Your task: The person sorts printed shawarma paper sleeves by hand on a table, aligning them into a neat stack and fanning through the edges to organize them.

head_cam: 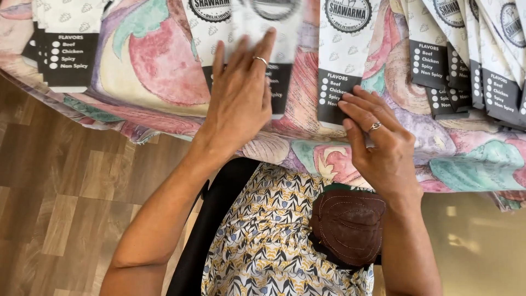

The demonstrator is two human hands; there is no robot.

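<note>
My left hand [241, 90] lies flat, fingers together, pressing on a white paper sleeve with a black printed panel [246, 22] on the table. My right hand [381, 140] rests at the near edge of the table, its fingertips touching the black lower end of a second white paper sleeve [342, 60]. Each hand wears a ring. Neither hand grips anything; both press or touch with extended fingers.
A tablecloth with painted vegetables [153, 66] covers the table. More white sleeves are fanned out at the right [471, 60] and stacked at the left [68, 44]. A patterned garment [268, 235] and a brown stitched pouch [348, 225] lie in my lap. Wood floor [60, 186] lies to the left.
</note>
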